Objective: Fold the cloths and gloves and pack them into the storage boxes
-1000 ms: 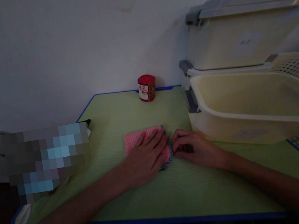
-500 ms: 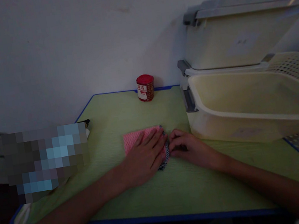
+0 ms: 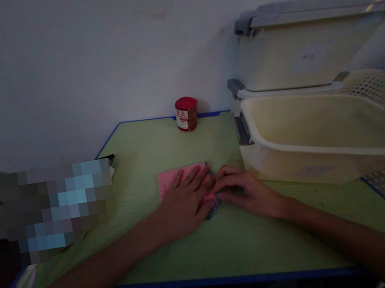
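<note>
A folded pink cloth (image 3: 165, 179) with a dark-and-white checked edge on its right side lies on the green table. My left hand (image 3: 185, 203) rests flat on top of it, fingers stretched out and a little spread, covering much of the cloth. At the checked edge, my right hand (image 3: 246, 191) has thumb and fingers pinched together on the cloth's right border. The fingertips of the two hands nearly meet there, so the exact grip is partly hidden.
The green table (image 3: 135, 153) has a blue rim. Near the wall stands a red cylindrical roll (image 3: 187, 114) with a printed label. To the right is a pale plastic bin (image 3: 305, 165) under a similar raised bin (image 3: 281, 57). A pixelated area (image 3: 73, 197) covers things at left.
My right hand has shifted slightly left, its fingertips now over the cloth's checked edge. My left hand stays flat on the cloth. The view has moved very slightly.
</note>
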Demonstrator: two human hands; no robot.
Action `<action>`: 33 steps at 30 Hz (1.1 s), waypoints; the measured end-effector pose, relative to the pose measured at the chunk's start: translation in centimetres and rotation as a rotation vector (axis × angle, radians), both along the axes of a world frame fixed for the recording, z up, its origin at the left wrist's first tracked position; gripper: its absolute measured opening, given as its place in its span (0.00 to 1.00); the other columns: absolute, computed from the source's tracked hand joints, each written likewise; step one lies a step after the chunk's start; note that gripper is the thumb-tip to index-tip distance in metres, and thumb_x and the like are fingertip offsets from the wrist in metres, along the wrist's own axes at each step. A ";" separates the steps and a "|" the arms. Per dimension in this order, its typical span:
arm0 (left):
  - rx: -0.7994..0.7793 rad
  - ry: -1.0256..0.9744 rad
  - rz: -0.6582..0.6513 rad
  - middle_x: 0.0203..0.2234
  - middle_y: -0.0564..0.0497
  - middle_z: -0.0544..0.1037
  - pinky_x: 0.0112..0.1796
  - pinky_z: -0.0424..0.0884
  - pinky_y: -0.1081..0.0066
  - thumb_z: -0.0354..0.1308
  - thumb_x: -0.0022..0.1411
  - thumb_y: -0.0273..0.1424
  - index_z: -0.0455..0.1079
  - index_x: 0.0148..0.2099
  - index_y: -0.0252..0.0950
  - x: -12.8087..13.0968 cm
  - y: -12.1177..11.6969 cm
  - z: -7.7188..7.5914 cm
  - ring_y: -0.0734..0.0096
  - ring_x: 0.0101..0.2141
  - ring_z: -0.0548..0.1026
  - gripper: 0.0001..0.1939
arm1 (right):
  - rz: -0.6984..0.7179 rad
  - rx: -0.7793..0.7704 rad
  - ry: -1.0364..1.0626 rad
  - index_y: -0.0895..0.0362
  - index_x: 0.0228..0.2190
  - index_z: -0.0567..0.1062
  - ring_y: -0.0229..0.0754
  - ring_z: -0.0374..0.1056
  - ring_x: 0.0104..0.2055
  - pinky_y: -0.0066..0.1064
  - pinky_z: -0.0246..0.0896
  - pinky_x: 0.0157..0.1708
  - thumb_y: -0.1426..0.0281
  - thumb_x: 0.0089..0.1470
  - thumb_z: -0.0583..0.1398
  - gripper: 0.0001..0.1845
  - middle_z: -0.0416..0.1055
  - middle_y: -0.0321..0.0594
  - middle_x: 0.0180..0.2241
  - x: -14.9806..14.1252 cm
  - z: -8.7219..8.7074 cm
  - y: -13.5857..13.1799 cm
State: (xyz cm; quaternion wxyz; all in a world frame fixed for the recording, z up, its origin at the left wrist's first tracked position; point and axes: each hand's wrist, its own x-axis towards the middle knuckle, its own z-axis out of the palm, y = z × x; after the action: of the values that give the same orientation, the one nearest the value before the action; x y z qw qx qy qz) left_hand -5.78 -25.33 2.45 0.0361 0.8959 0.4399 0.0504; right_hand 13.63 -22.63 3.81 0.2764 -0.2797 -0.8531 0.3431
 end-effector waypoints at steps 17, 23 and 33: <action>-0.016 -0.005 0.066 0.65 0.44 0.44 0.59 0.44 0.51 0.33 0.66 0.48 0.45 0.65 0.34 -0.1 0.2 -0.2 0.54 0.63 0.42 0.32 | 0.092 0.417 -0.247 0.59 0.28 0.72 0.45 0.64 0.45 0.38 0.61 0.45 0.75 0.56 0.54 0.08 0.69 0.47 0.39 0.1 -0.1 -0.3; -0.109 0.052 -0.043 0.65 0.43 0.40 0.61 0.40 0.59 0.31 0.67 0.46 0.36 0.66 0.33 -2.0 -0.7 0.9 0.63 0.64 0.37 0.33 | 0.191 0.559 -0.461 0.60 0.39 0.72 0.43 0.68 0.42 0.37 0.63 0.45 0.71 0.59 0.53 0.10 0.73 0.44 0.38 0.5 0.4 -0.1; -0.038 0.097 -0.047 0.65 0.43 0.40 0.60 0.41 0.53 0.38 0.64 0.50 0.35 0.67 0.38 -3.8 -2.3 0.1 0.55 0.64 0.37 0.36 | 0.261 0.997 -0.618 0.64 0.39 0.72 0.45 0.71 0.41 0.33 0.69 0.40 0.82 0.55 0.52 0.12 0.74 0.49 0.40 -0.1 1.2 -0.6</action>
State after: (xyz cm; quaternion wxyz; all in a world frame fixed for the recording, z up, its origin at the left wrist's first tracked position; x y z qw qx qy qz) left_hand -9.57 -27.66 2.55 0.0331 0.9066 0.4207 -0.0025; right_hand 13.50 -23.26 5.01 0.0689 -0.0959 -0.9792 -0.1647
